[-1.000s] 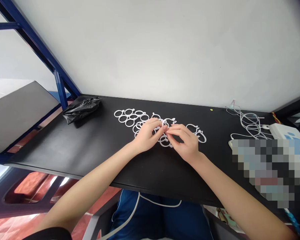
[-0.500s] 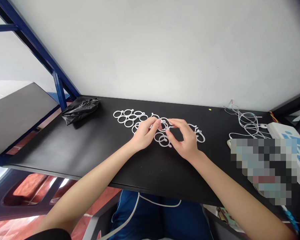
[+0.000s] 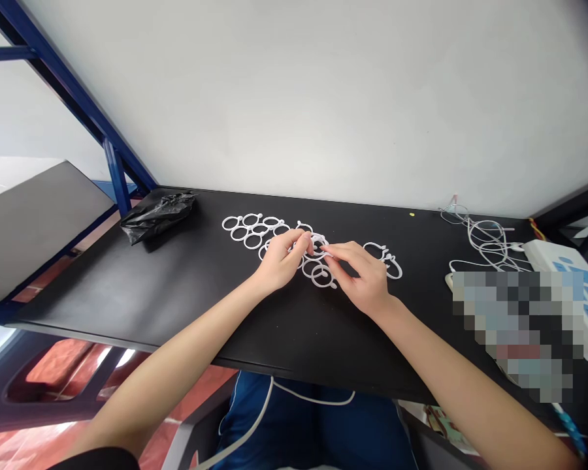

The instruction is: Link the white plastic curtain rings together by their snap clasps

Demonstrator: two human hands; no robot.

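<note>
Between my hands is a white ring with a small knob (image 3: pixel 318 256), like a curtain ring. My left hand (image 3: pixel 283 260) pinches its left side, thumb against forefinger. My right hand (image 3: pixel 360 275) closes thumb and fingers on its right side, near the knob. More white rings (image 3: pixel 253 241) lie in a loose cluster to the left, partly hidden behind my left hand. Close below the held ring, two overlapping rings (image 3: pixel 322 285) rest on the black table (image 3: pixel 294 333). To the right of my right hand are a few other rings (image 3: pixel 393 267).
A crumpled black plastic bag (image 3: pixel 159 215) lies at the table's back left. Tangled white cables (image 3: pixel 490 241) and a white power strip (image 3: pixel 563 274) are on the right, beside a pixelated object (image 3: pixel 519 326). A pale wall (image 3: pixel 323 111) rises behind the table.
My right hand's fingers have come together from a spread pose and now pinch the ring's right side. My left hand has barely moved.
</note>
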